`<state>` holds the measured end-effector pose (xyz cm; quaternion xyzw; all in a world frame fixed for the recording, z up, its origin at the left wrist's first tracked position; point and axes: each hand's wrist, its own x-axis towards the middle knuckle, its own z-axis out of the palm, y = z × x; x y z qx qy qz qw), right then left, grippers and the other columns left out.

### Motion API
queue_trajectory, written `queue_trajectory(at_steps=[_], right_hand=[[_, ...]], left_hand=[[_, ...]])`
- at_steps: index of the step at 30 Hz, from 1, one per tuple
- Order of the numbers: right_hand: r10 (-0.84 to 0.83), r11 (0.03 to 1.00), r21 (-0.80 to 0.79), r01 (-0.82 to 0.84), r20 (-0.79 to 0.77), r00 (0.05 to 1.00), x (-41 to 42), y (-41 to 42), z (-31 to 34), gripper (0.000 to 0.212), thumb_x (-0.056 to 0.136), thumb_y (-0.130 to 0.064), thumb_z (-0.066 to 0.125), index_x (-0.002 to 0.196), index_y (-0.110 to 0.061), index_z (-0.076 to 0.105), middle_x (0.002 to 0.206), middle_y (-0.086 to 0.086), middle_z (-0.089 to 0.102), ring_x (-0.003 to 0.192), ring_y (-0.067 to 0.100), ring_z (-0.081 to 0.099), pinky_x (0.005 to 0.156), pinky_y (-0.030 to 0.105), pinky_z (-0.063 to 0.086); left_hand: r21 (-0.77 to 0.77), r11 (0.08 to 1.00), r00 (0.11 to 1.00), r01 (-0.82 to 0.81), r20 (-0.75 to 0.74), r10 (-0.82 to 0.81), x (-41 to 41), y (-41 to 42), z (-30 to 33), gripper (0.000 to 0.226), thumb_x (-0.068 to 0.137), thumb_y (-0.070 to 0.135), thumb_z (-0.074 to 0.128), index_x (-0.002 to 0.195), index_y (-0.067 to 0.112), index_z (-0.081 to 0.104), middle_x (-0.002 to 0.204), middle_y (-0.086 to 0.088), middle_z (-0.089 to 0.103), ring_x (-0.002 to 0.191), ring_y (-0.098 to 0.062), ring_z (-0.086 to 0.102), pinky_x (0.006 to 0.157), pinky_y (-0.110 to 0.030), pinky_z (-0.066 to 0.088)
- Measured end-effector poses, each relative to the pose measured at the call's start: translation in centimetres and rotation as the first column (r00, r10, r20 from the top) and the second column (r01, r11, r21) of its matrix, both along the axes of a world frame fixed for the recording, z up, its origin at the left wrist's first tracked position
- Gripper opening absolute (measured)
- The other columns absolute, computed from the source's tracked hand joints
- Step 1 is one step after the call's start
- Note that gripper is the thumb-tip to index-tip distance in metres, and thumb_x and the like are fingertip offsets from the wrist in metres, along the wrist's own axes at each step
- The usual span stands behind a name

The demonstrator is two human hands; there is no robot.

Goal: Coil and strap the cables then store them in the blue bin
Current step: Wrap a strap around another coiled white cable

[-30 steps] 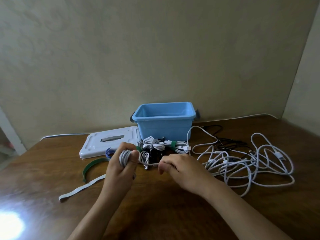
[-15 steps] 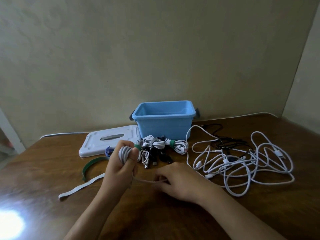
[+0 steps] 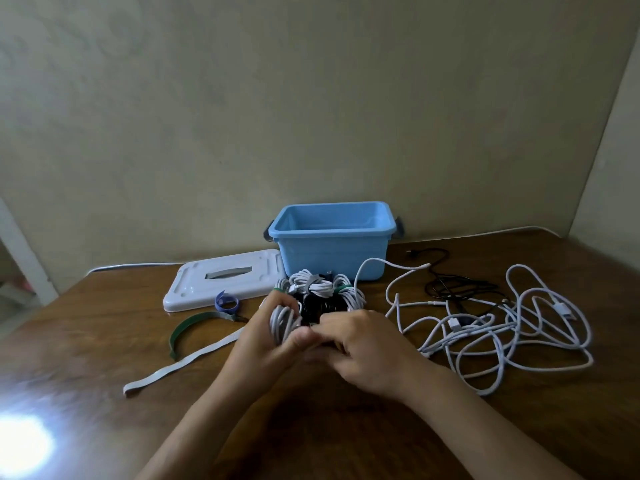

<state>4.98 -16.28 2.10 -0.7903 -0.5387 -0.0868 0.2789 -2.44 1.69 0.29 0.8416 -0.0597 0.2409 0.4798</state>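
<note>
Before blue bin — left hand grips white coil; right hand pinches its end.

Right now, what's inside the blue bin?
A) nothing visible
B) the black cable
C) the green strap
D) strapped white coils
A: the blue bin shows only bare inner walls, though its floor is hidden; the strapped coils lie on the table in front of it, the green strap lies left of the hands, and the black cable lies to the bin's right.
</note>
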Motion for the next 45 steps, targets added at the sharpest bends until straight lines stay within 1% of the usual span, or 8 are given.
queue_trajectory(at_steps=[4,8,11,15,27,33,38,45], right_hand=[[-0.099,0.989,0.11,0.098,0.001,0.995,0.3,-0.4,0.4,0.017,0.087,-0.047,0.071,0.086,-0.03,0.071,0.069,-0.02,0.054,0.068,0.0,0.05,0.062,0.012,0.029],[-0.041,0.994,0.092,0.058,-0.176,0.983,0.5,-0.4,0.5,0.012,0.091,-0.045,0.07,0.093,-0.034,0.071,0.08,-0.021,0.057,0.079,-0.004,0.055,0.069,0.015,0.039],[-0.007,0.998,0.065,0.024,-0.255,0.967,0.5,-0.2,0.5,0.008,0.1,-0.038,0.059,0.1,-0.034,0.065,0.095,-0.018,0.06,0.091,0.001,0.058,0.078,0.027,0.05],[-0.117,0.979,0.14,0.15,-0.22,0.968,1.1,-0.6,0.3,0.016,0.097,-0.047,0.06,0.098,-0.032,0.066,0.09,-0.017,0.063,0.085,0.0,0.06,0.072,0.02,0.048],[-0.401,0.891,0.235,0.389,0.002,0.916,1.0,-0.3,-0.4,0.023,0.092,-0.052,0.062,0.09,-0.031,0.068,0.078,-0.021,0.05,0.063,-0.009,0.042,0.054,0.011,0.022],[-0.325,0.94,0.088,0.328,-0.048,0.944,1.6,-0.6,-0.2,0.015,0.095,-0.045,0.064,0.098,-0.032,0.069,0.089,-0.018,0.059,0.081,0.0,0.054,0.064,0.014,0.033],[-0.325,0.942,-0.097,0.321,-0.024,0.945,1.7,-0.9,0.4,0.015,0.096,-0.046,0.062,0.1,-0.034,0.07,0.098,-0.014,0.063,0.089,0.004,0.055,0.071,0.025,0.039],[-0.278,0.907,-0.344,0.244,-0.052,0.959,1.4,-0.7,-0.2,0.016,0.096,-0.046,0.063,0.102,-0.033,0.07,0.113,-0.011,0.063,0.102,0.008,0.054,0.081,0.028,0.036]], left_hand=[[-0.043,0.994,0.989,0.105,-0.1,-0.109,0.0,0.1,0.1,0.087,0.047,0.07,0.087,0.109,0.021,0.051,0.092,-0.001,0.066,0.081,-0.02,0.066,0.068,-0.037,0.059],[0.139,0.99,0.987,0.023,-0.164,0.0,-0.2,-0.5,0.0,0.056,0.068,0.035,0.091,0.106,0.037,0.049,0.097,0.009,0.066,0.088,-0.01,0.068,0.073,-0.037,0.061],[0.099,0.995,0.997,0.032,-0.072,-0.025,-0.2,-0.4,-0.3,0.027,0.087,0.031,0.075,0.104,0.031,0.053,0.09,0.005,0.065,0.081,-0.017,0.067,0.067,-0.038,0.059],[0.01,1.0,0.999,-0.017,-0.044,0.017,-0.2,-0.5,0.0,0.009,0.095,0.022,0.064,0.102,0.026,0.062,0.09,0.004,0.066,0.079,-0.016,0.063,0.064,-0.031,0.053],[-0.147,0.989,0.995,0.021,-0.092,-0.035,-0.6,-0.9,0.6,0.026,0.092,0.029,0.06,0.118,0.033,0.065,0.099,0.003,0.07,0.077,-0.016,0.066,0.065,-0.032,0.055],[-0.222,0.973,0.995,0.055,-0.064,-0.07,-1.0,-1.1,0.8,0.024,0.091,0.027,0.062,0.11,0.039,0.07,0.087,-0.005,0.068,0.068,-0.021,0.06,0.059,-0.031,0.051],[-0.315,0.944,0.993,0.102,-0.018,-0.113,-1.0,-0.9,1.0,0.014,0.093,0.031,0.066,0.103,0.026,0.073,0.077,0.001,0.065,0.064,-0.016,0.056,0.057,-0.031,0.046],[-0.546,0.816,0.982,0.188,0.076,-0.176,-1.1,-0.1,1.3,0.045,0.075,0.045,0.083,0.101,0.011,0.069,0.07,-0.005,0.054,0.058,-0.016,0.049,0.052,-0.027,0.044]])
